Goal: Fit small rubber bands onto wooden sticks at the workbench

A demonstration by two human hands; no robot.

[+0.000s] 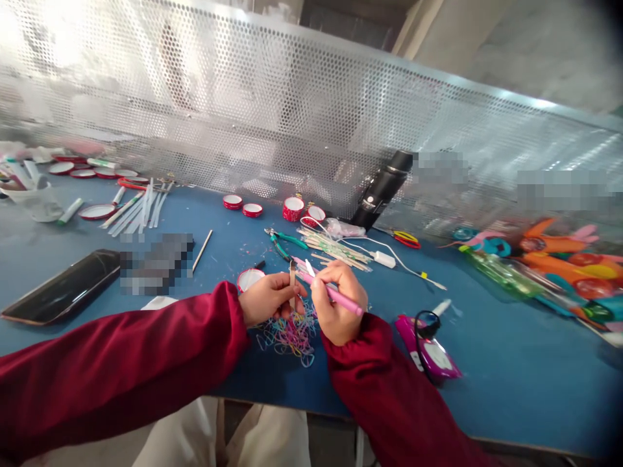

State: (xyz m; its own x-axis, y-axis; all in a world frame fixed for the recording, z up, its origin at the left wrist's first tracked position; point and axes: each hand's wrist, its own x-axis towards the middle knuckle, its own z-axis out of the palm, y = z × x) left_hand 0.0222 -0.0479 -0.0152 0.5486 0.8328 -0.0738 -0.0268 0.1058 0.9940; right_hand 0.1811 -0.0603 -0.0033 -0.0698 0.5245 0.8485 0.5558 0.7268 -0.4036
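Left hand (267,298) closed on pale stick (293,274), right hand (335,308) closed on slim pink pen (351,307)

A perforated metal screen (292,117) crosses the view, glaring with light at its left end. In front of the screen lies a blue table (511,370); behind the screen rise a pale wall (535,45) and a dark opening (350,23).

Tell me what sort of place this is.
Likely a craft-assembly workbench: a blue table backed by a perforated metal screen, scattered with red-rimmed lids, thin sticks and green-handled pliers, plus a heap of coloured elastic bands.
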